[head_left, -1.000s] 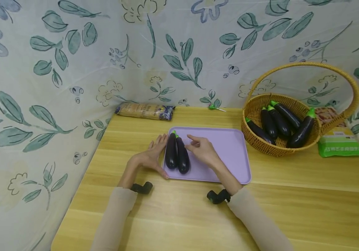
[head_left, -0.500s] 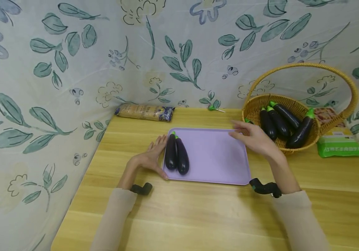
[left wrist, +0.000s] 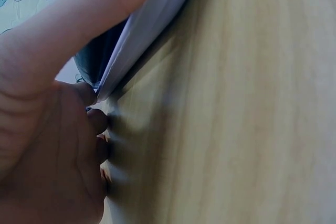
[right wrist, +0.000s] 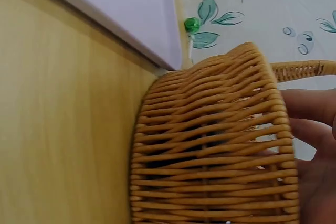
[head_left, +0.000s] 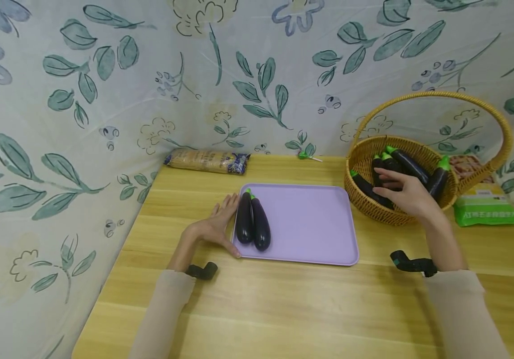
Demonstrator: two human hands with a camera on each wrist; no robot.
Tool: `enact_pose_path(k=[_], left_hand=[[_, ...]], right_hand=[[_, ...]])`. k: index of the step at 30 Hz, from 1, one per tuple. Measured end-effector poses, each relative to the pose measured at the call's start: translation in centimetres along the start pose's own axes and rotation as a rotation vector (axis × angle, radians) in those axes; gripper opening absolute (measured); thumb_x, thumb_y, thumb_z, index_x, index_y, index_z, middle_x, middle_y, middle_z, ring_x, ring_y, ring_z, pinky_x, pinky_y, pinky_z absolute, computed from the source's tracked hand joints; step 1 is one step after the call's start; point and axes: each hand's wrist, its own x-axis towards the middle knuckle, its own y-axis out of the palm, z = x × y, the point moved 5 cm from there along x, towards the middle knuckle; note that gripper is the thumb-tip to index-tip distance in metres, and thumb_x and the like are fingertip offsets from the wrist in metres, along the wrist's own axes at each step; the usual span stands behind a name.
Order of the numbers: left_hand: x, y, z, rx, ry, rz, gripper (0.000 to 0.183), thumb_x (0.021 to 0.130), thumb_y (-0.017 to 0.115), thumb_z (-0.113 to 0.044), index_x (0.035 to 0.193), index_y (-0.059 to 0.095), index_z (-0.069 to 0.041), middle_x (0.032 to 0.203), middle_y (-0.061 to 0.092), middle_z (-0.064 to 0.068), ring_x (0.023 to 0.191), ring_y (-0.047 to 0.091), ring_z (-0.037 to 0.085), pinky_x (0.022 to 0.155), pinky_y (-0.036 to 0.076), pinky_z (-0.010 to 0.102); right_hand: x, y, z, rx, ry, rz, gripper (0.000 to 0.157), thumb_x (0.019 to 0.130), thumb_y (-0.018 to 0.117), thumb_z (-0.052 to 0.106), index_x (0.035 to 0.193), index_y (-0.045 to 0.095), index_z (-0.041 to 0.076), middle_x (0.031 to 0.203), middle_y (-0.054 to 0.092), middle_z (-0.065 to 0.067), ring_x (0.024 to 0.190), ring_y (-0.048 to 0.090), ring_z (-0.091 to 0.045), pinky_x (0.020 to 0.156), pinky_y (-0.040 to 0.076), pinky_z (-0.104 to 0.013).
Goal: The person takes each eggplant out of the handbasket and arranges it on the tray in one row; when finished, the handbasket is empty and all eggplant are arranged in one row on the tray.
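Both hands are bare and well apart: the left hand (head_left: 214, 228) lies along the left end of a lilac tray (head_left: 310, 224), thumb and fingers spread wide, while the right hand (head_left: 404, 192) is over a wicker basket (head_left: 361, 203), its thumb and forefinger parted. Two eggplants, a left eggplant (head_left: 244, 222) and a right eggplant (head_left: 261, 229), lie side by side at the tray's left end, green stem ends pointing away from the person. Five more show in the basket, the leftmost eggplant (head_left: 365, 187) nearest the fingertips; the hand partly covers others, and whether it touches any cannot be told. Only the left wrist view shows the underside of that hand, with the thumb across the tray's outer wall, the other fingertips low by the table (head_left: 283, 309), and a dark eggplant side rising above the rim. From the right wrist, the basket's woven outer wall fills the middle, fingers appear beyond its rim, and the tray's corner sits just beside it; the eggplants, clear from the head, cannot be made out there. That view also catches the green lollipop (head_left: 303, 154) at the table's back edge. Only the head view takes in the noodle packet (head_left: 207, 161) at back left and the green-ended food bag (head_left: 490, 212) right of the basket.
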Motion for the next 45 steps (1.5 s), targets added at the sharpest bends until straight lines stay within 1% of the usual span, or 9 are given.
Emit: enact_pose_path(k=[4, 8, 17, 21, 26, 28, 35, 40, 45], left_hand=[[-0.1, 0.0, -0.1, 0.005, 0.003, 0.000, 0.162, 0.059, 0.100, -0.048, 0.164, -0.017, -0.008, 0.171, -0.023, 0.019, 0.159, -0.023, 0.035, 0.130, -0.012, 0.058], [-0.1, -0.1, 0.0, 0.005, 0.006, -0.001, 0.162, 0.059, 0.100, -0.048, 0.164, -0.017, -0.007, 0.171, -0.023, 0.019, 0.159, -0.023, 0.036, 0.129, -0.012, 0.059], [-0.1, 0.0, 0.1, 0.004, 0.007, -0.008, 0.162, 0.059, 0.100, -0.048, 0.164, -0.017, -0.006, 0.171, -0.022, 0.020, 0.159, -0.022, 0.037, 0.129, -0.011, 0.060], [-0.1, 0.0, 0.0, 0.004, 0.008, -0.008, 0.161, 0.059, 0.100, -0.047, 0.164, -0.016, -0.007, 0.171, -0.021, 0.019, 0.160, -0.022, 0.037, 0.130, -0.011, 0.059], [-0.1, 0.0, -0.1, 0.013, 0.010, -0.015, 0.161, 0.059, 0.100, -0.047, 0.164, -0.016, -0.007, 0.172, -0.021, 0.019, 0.160, -0.021, 0.037, 0.130, -0.011, 0.059], [0.0, 0.0, -0.1, 0.016, 0.010, -0.015, 0.161, 0.059, 0.100, -0.047, 0.164, -0.016, -0.007, 0.172, -0.021, 0.019, 0.160, -0.021, 0.037, 0.130, -0.011, 0.059], [-0.1, 0.0, 0.1, 0.005, 0.005, -0.016, 0.162, 0.059, 0.100, -0.047, 0.164, -0.016, -0.007, 0.172, -0.021, 0.019, 0.160, -0.021, 0.037, 0.130, -0.011, 0.059], [-0.1, 0.0, 0.2, 0.002, 0.003, -0.011, 0.162, 0.059, 0.100, -0.049, 0.164, -0.017, -0.008, 0.172, -0.022, 0.018, 0.160, -0.022, 0.036, 0.130, -0.011, 0.059], [0.0, 0.0, 0.3, 0.001, -0.002, -0.002, 0.163, 0.058, 0.099, -0.051, 0.164, -0.018, -0.009, 0.171, -0.023, 0.016, 0.159, -0.023, 0.034, 0.130, -0.012, 0.058]], right_hand=[[0.4, 0.7, -0.7, 0.000, 0.017, 0.011, 0.066, 0.105, 0.061, 0.030, 0.162, 0.034, 0.007, 0.157, 0.041, -0.033, 0.135, 0.048, -0.051, 0.099, 0.052, -0.060], [0.8, 1.3, -1.1, -0.013, 0.049, 0.013, 0.066, 0.104, 0.062, 0.028, 0.160, 0.036, 0.003, 0.154, 0.043, -0.035, 0.133, 0.048, -0.051, 0.100, 0.050, -0.063], [1.3, 1.8, -1.2, -0.063, 0.066, -0.059, 0.061, 0.103, 0.065, 0.025, 0.155, 0.044, 0.001, 0.146, 0.051, -0.034, 0.127, 0.053, -0.051, 0.091, 0.055, -0.058], [1.1, 1.8, -1.2, -0.061, 0.062, -0.100, 0.059, 0.103, 0.065, 0.024, 0.154, 0.047, 0.001, 0.143, 0.054, -0.032, 0.122, 0.056, -0.048, 0.080, 0.055, -0.042], [1.0, 1.9, -1.2, -0.062, 0.073, -0.112, 0.053, 0.103, 0.065, 0.020, 0.151, 0.051, 0.003, 0.128, 0.061, -0.032, 0.095, 0.058, -0.036, 0.061, 0.044, -0.027], [1.0, 2.0, -1.3, -0.062, 0.081, -0.104, 0.051, 0.103, 0.064, 0.019, 0.150, 0.052, 0.004, 0.125, 0.062, -0.033, 0.086, 0.054, -0.030, 0.058, 0.041, -0.027], [1.3, 2.1, -1.4, -0.052, 0.107, -0.058, 0.046, 0.105, 0.059, 0.018, 0.149, 0.055, 0.005, 0.146, 0.051, -0.037, 0.073, 0.047, -0.024, 0.056, 0.038, -0.029], [1.3, 2.0, -1.4, -0.053, 0.105, -0.042, 0.047, 0.105, 0.059, 0.019, 0.149, 0.054, 0.004, 0.140, 0.056, -0.036, 0.063, 0.046, -0.020, 0.055, 0.039, -0.029], [1.1, 1.7, -1.5, -0.019, 0.095, -0.060, 0.048, 0.106, 0.059, 0.023, 0.151, 0.053, 0.006, 0.141, 0.055, -0.035, 0.067, 0.050, -0.015, 0.053, 0.040, -0.028]])
